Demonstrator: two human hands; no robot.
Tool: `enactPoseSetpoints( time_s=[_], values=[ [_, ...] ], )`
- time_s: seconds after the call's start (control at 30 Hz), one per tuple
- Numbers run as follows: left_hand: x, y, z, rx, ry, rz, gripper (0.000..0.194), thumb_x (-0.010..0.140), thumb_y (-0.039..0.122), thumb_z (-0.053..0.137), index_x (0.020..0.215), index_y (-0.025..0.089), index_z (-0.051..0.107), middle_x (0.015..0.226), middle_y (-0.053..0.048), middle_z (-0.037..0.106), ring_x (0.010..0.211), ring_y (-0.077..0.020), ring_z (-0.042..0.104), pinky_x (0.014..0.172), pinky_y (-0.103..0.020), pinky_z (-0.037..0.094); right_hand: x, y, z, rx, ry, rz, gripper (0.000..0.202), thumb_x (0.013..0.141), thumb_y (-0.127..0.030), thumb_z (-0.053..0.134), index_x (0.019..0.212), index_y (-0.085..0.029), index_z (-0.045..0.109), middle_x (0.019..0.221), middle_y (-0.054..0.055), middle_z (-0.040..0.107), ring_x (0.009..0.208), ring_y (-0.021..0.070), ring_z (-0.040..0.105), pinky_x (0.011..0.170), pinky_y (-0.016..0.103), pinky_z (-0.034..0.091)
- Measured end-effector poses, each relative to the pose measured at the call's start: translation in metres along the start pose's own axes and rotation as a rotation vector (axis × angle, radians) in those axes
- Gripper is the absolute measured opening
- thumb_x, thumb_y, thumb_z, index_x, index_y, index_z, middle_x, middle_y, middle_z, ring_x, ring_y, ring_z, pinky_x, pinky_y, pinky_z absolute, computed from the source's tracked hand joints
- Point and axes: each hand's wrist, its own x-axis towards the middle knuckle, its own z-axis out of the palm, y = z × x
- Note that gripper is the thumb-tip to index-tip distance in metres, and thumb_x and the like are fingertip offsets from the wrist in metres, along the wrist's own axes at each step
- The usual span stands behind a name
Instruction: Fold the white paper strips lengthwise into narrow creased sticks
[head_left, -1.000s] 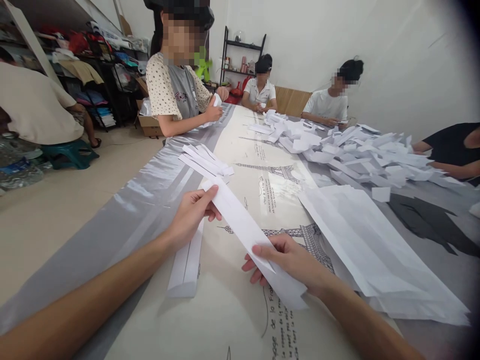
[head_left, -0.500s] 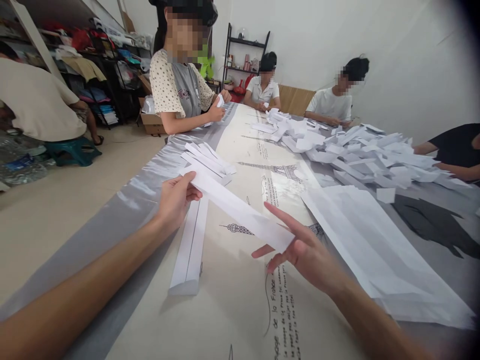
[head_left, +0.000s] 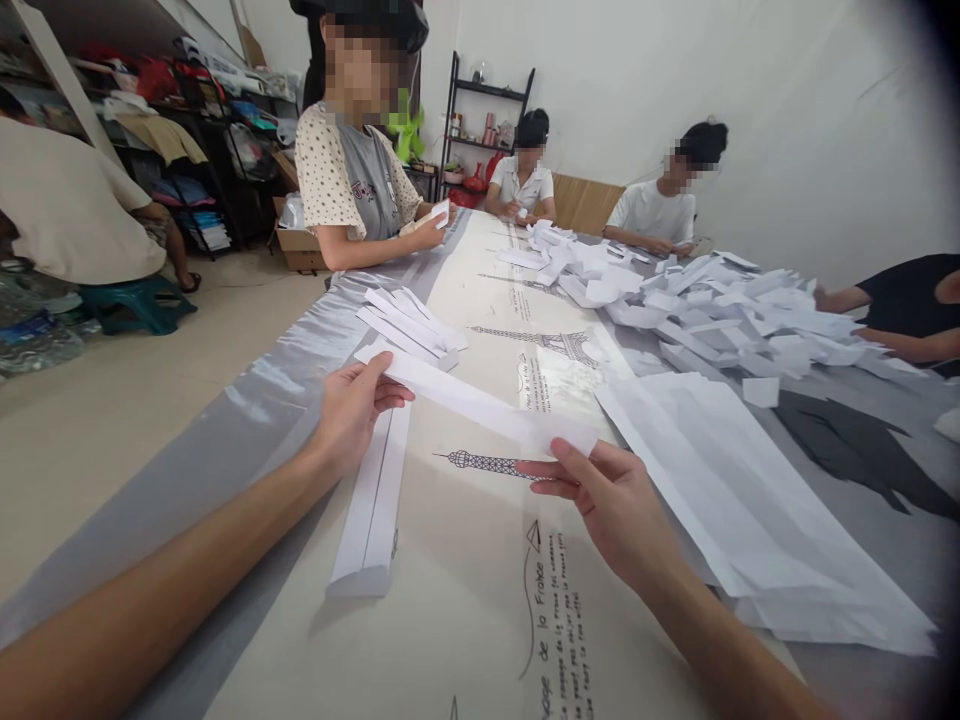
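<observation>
A long white paper strip (head_left: 472,402) stretches above the table between my hands. My left hand (head_left: 358,405) pinches its far-left end between thumb and fingers. At the other end, my right hand (head_left: 604,485) has its thumb on top of the strip and its fingers underneath. Below my left hand lies a flat folded paper piece (head_left: 365,520) with a dark line along its length. Just beyond it, several more folded strips (head_left: 412,325) are fanned out on the table.
A stack of large white sheets (head_left: 720,470) lies right of my right hand, beside a dark flat piece (head_left: 862,450). A heap of small white papers (head_left: 720,310) covers the far right. Co-workers sit round the printed tablecloth (head_left: 450,620); one stands at the left (head_left: 352,180).
My right hand has closed on the strip's right end; its fingers were spread before. The strip has flattened and its right end has risen slightly. My left hand keeps its hold.
</observation>
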Motion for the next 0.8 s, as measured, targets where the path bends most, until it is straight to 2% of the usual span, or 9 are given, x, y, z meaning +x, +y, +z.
enactPoseSetpoints(
  time_s=[0.07, 0.13, 0.23, 0.33, 0.47, 0.53, 0.63, 0.73, 0.8],
  values=[
    [0.000, 0.000, 0.000, 0.010, -0.022, -0.023, 0.024, 0.081, 0.029, 0.075, 0.068, 0.014, 0.063, 0.055, -0.003, 0.065, 0.050, -0.0122, 0.064, 0.048, -0.019, 0.048, 0.001, 0.001, -0.002, -0.007, 0.032, 0.014, 0.026, 0.084, -0.046, 0.079, 0.076, -0.022, 0.076, 0.079, 0.005, 0.069, 0.090, 0.0312, 0.076, 0.078, 0.043, 0.063],
    [0.001, 0.001, -0.001, 0.016, -0.042, -0.037, 0.024, 0.080, 0.029, 0.076, 0.069, 0.013, 0.064, 0.056, -0.003, 0.066, 0.050, -0.0122, 0.064, 0.048, -0.019, 0.048, 0.003, 0.002, -0.004, -0.024, 0.072, 0.008, 0.025, 0.085, -0.046, 0.079, 0.093, -0.023, 0.079, 0.081, 0.005, 0.072, 0.091, 0.0310, 0.077, 0.079, 0.045, 0.063],
    [0.003, 0.001, -0.003, 0.012, -0.050, -0.033, 0.022, 0.081, 0.030, 0.076, 0.072, 0.013, 0.065, 0.057, -0.003, 0.066, 0.051, -0.0125, 0.064, 0.049, -0.020, 0.047, 0.003, -0.001, -0.004, -0.030, 0.108, 0.001, 0.036, 0.086, -0.045, 0.077, 0.116, -0.025, 0.076, 0.083, 0.006, 0.076, 0.090, 0.0288, 0.077, 0.089, 0.049, 0.061],
    [0.005, 0.003, -0.004, -0.002, -0.063, -0.030, 0.021, 0.083, 0.029, 0.073, 0.072, 0.013, 0.064, 0.056, -0.003, 0.065, 0.052, -0.0129, 0.065, 0.049, -0.020, 0.047, 0.002, -0.004, -0.002, -0.009, 0.074, -0.013, 0.029, 0.086, -0.042, 0.076, 0.111, -0.026, 0.079, 0.088, 0.007, 0.079, 0.090, 0.0270, 0.077, 0.093, 0.050, 0.060],
    [0.010, 0.003, -0.006, -0.075, -0.061, -0.023, 0.021, 0.087, 0.031, 0.068, 0.076, 0.013, 0.064, 0.058, -0.002, 0.064, 0.048, -0.0117, 0.061, 0.045, -0.020, 0.044, 0.000, -0.004, -0.001, 0.022, -0.022, -0.045, 0.019, 0.087, -0.038, 0.073, 0.100, -0.027, 0.082, 0.097, 0.007, 0.079, 0.090, 0.0271, 0.077, 0.090, 0.049, 0.062],
    [0.014, 0.003, -0.009, -0.143, -0.065, -0.003, 0.020, 0.088, 0.032, 0.067, 0.080, 0.014, 0.064, 0.062, -0.001, 0.065, 0.046, -0.0106, 0.058, 0.043, -0.021, 0.041, -0.001, -0.003, -0.001, 0.058, -0.111, -0.046, 0.020, 0.089, -0.038, 0.070, 0.100, -0.027, 0.083, 0.099, 0.008, 0.079, 0.090, 0.0279, 0.077, 0.088, 0.049, 0.062],
    [0.018, 0.003, -0.011, -0.192, -0.057, 0.031, 0.020, 0.087, 0.034, 0.068, 0.082, 0.015, 0.064, 0.065, -0.001, 0.066, 0.047, -0.0101, 0.056, 0.043, -0.021, 0.040, -0.002, -0.003, -0.001, 0.109, -0.246, -0.064, 0.034, 0.094, -0.050, 0.062, 0.105, -0.025, 0.082, 0.103, 0.010, 0.078, 0.097, 0.0317, 0.076, 0.089, 0.052, 0.062],
    [0.014, 0.003, -0.009, -0.119, -0.094, 0.067, 0.025, 0.085, 0.038, 0.071, 0.077, 0.016, 0.065, 0.063, -0.001, 0.065, 0.048, -0.0108, 0.057, 0.045, -0.022, 0.040, -0.004, -0.003, 0.003, -0.004, -0.181, -0.067, 0.034, 0.092, -0.054, 0.066, 0.104, -0.026, 0.082, 0.106, 0.011, 0.078, 0.096, 0.0319, 0.077, 0.086, 0.052, 0.064],
    [0.005, 0.002, -0.005, -0.032, -0.176, 0.065, 0.029, 0.083, 0.039, 0.075, 0.071, 0.015, 0.066, 0.060, -0.002, 0.064, 0.048, -0.0116, 0.057, 0.046, -0.022, 0.040, -0.006, -0.002, 0.006, -0.106, -0.089, -0.065, 0.028, 0.087, -0.046, 0.075, 0.106, -0.027, 0.081, 0.095, 0.008, 0.079, 0.092, 0.0314, 0.078, 0.086, 0.051, 0.065]
  ],
)
